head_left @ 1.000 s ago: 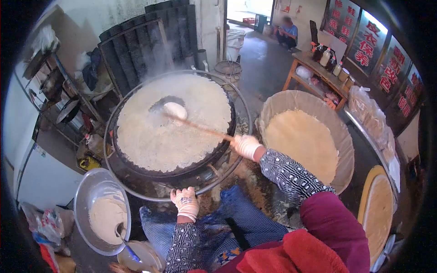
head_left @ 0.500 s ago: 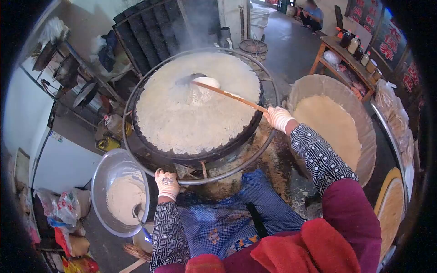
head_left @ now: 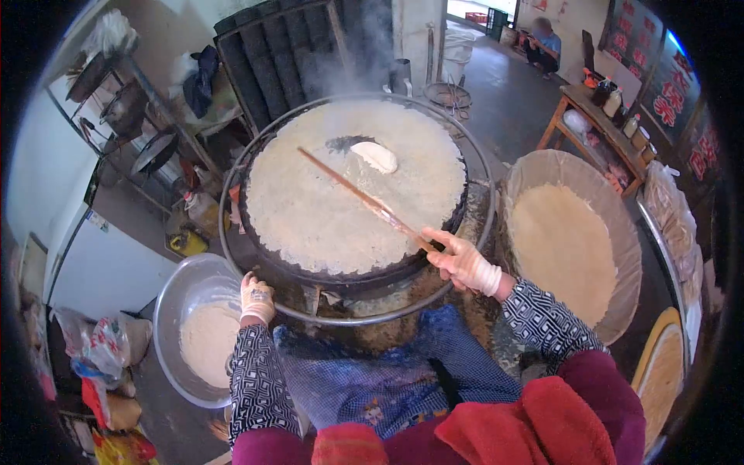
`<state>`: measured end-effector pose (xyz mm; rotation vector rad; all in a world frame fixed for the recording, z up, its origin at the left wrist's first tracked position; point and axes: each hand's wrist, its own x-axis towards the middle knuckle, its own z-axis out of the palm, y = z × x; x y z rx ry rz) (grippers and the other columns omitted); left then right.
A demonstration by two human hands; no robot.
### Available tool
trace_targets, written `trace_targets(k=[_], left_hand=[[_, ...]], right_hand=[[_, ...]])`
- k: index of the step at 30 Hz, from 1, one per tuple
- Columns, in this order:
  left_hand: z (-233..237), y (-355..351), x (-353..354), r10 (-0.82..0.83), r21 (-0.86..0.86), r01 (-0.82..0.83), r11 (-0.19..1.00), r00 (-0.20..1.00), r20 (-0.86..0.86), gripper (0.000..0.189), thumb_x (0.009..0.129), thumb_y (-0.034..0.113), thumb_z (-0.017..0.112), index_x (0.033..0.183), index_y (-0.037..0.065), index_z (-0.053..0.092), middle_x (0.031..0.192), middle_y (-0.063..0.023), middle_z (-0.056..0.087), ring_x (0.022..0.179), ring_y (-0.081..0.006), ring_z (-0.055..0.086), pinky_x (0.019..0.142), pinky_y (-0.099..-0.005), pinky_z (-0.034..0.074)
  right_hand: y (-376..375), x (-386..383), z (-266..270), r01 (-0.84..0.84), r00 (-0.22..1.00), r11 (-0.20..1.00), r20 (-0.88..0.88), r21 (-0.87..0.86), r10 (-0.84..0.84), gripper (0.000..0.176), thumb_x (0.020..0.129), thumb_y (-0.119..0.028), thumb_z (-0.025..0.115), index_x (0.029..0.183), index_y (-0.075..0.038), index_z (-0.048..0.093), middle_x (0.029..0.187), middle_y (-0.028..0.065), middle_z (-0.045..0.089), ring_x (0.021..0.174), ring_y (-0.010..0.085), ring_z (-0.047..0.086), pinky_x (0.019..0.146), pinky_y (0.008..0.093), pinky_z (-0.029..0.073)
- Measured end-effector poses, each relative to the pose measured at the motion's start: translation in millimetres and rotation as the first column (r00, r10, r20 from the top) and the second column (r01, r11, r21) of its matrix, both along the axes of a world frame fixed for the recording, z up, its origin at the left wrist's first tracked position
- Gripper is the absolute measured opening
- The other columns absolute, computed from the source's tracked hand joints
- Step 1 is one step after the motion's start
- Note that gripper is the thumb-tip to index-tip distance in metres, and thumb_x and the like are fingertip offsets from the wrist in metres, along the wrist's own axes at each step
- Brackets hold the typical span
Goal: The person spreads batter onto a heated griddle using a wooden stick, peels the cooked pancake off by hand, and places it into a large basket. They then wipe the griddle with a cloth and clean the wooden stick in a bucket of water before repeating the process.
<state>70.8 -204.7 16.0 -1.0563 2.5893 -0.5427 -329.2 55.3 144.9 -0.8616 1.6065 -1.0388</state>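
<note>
My right hand, in a pale glove, is closed around the near end of a long wooden stick. The stick slants over a large round griddle whose surface is coated with a thin pale sheet of batter. A whitish mound of dough or thick batter lies on the sheet beyond the stick, beside a dark bare patch. My left hand, also gloved, grips the metal ring rail around the griddle at its near left. Below that hand is a metal basin of pale batter.
At the right, a lined round basket bears a pale flat sheet. A wooden table with bottles stands behind it. Pans hang on a rack at left. Another person crouches far back. Steam rises over the griddle.
The stick has come away from the mound and swung left and nearer me. My left hand has shifted left along the rail. The whole view has tilted slightly.
</note>
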Motion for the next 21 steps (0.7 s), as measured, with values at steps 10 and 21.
trace_targets(k=[10,21], left_hand=[[32,105,-66,0.135,0.123,-0.134,0.983,0.991,-0.001,0.018,0.078,0.027,0.06,0.078,0.019,0.076,0.084,-0.0045,0.073,0.092,-0.0216,0.067,0.094,-0.0408,0.039],[46,282,-208,-0.045,0.305,0.413,0.858,0.653,-0.756,0.062,0.085,0.044,0.061,0.131,0.004,0.048,0.136,-0.02,0.047,0.128,-0.035,0.042,0.11,-0.0504,0.027]], right_hand=[[-7,-52,-64,0.128,0.875,0.991,0.467,0.037,-0.13,0.054,0.099,-0.03,0.054,0.149,-0.026,0.035,0.055,-0.0021,0.043,0.037,0.0083,0.033,0.034,0.0253,0.024],[-43,-28,-48,0.01,0.912,0.994,0.406,0.109,-0.053,0.052,0.099,-0.03,0.052,0.148,-0.033,0.035,0.052,-0.0045,0.031,0.039,0.0081,0.027,0.037,0.0258,0.025]])
